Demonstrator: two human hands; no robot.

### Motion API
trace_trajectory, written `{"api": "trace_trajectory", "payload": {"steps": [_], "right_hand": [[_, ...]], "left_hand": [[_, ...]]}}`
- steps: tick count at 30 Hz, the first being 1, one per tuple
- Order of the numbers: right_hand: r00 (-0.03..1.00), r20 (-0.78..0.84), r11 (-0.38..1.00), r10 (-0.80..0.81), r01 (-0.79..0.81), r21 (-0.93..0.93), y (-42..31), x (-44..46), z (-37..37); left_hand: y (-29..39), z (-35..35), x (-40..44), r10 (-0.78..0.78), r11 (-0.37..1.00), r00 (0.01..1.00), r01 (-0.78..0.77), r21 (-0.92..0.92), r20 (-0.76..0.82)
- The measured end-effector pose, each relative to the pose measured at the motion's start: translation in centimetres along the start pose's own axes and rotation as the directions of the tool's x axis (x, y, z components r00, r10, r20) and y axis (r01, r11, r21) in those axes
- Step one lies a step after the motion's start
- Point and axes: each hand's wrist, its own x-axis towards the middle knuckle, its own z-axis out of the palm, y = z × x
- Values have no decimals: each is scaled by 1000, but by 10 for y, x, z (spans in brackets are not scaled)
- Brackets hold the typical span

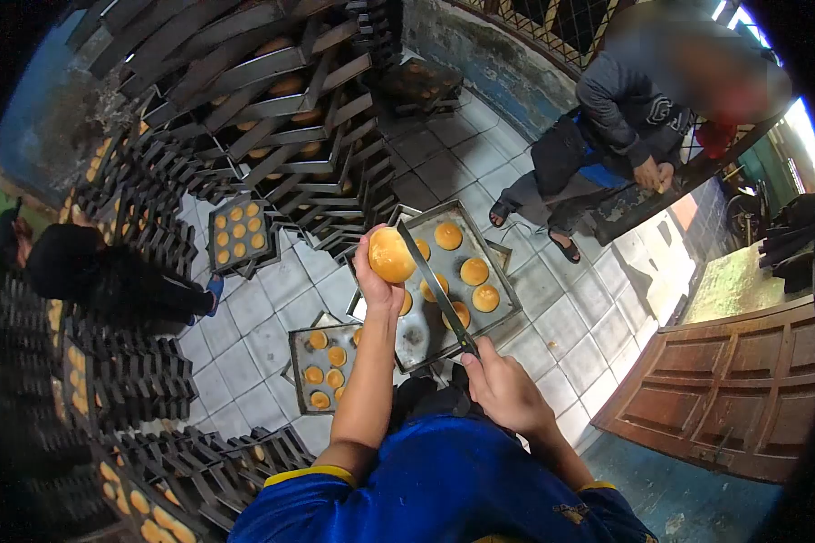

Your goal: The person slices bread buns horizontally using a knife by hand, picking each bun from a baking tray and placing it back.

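Observation:
A round golden bun (392,255) rests in my left hand (372,277), which is raised over a metal tray (493,337). My right hand (505,385) grips the dark handle of a long knife (433,282). The blade slants up and left, its upper end at the right side of the bun; whether it cuts into the bun I cannot tell. Several more buns lie on the tray beneath, among them one (447,235) near the far edge and one (485,298) at the right.
A second bun tray (296,373) is at lower left, another (215,237) farther off. Stacked trays (272,136) rise on the left and ahead. One person (638,109) sits at upper right, another (109,267) is at far left. A wooden door (724,385) is at right.

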Motion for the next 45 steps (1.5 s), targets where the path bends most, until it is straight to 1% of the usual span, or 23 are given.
{"api": "trace_trajectory", "payload": {"steps": [4,7,9,10,11,15,16,20,22,23,25,27,29,30,32,33,35,36,37,39,41,43,45], "right_hand": [[1000,-8,999,-10,10,34,2,6,-1],[998,14,997,-60,59,56,5,8,-6],[997,53,987,-61,52,150,-3,-1,-15],[997,53,987,-59,50,151,-3,0,-15],[997,78,988,-22,10,152,-4,2,-15],[991,99,967,93,-113,229,-8,21,-9],[990,111,974,91,-112,197,-6,24,-11],[988,153,972,17,-53,229,-1,6,-26],[963,254,964,95,-153,217,-6,0,-32],[962,252,962,102,-160,221,-6,4,-31],[960,257,946,108,-179,271,-7,21,-25],[967,217,942,135,-193,276,-8,31,-22],[964,244,942,110,-179,282,-5,36,-24],[964,244,943,109,-178,281,-2,37,-24],[967,227,939,117,-182,292,4,37,-23],[968,224,939,115,-180,292,5,37,-22],[975,182,931,125,-178,319,5,37,-19],[977,177,931,121,-174,321,7,39,-16],[981,159,937,116,-161,311,10,43,-13],[984,140,942,109,-147,301,7,47,-7],[993,75,945,92,-110,308,0,48,2],[991,99,958,92,-115,263,-2,48,4],[989,142,971,50,-81,225,1,40,4]], "left_hand": [[-2,5,-12,-122,987,986,109,115,113],[1,4,-11,-132,987,979,116,107,154],[7,1,-5,-112,990,978,94,107,177],[11,1,-5,-170,980,964,144,136,206],[13,1,-6,-232,966,945,196,167,231],[0,-4,-11,-311,942,914,259,213,261],[2,-1,-12,-321,937,912,266,228,253],[14,-14,6,-315,932,895,228,282,317],[19,-19,15,-341,912,862,207,355,376],[16,-21,14,-350,909,859,215,357,374],[16,2,-2,-416,843,860,241,482,297],[10,12,-12,-438,836,848,262,481,299],[11,12,-12,-504,811,791,294,506,348],[13,9,-11,-502,812,791,292,505,349],[17,2,-6,-534,845,746,464,266,397],[19,4,-10,-533,846,746,462,266,400],[25,10,-28,-498,854,796,518,39,342],[24,13,-36,-458,864,810,503,-32,366],[19,16,-44,-457,864,808,502,-28,372],[3,24,-61,-337,934,925,352,-66,175],[-3,32,-70,-291,951,942,305,-61,168],[-18,22,-57,-42,991,999,40,129,5],[-15,8,-39,-60,994,997,64,91,-51]]}}
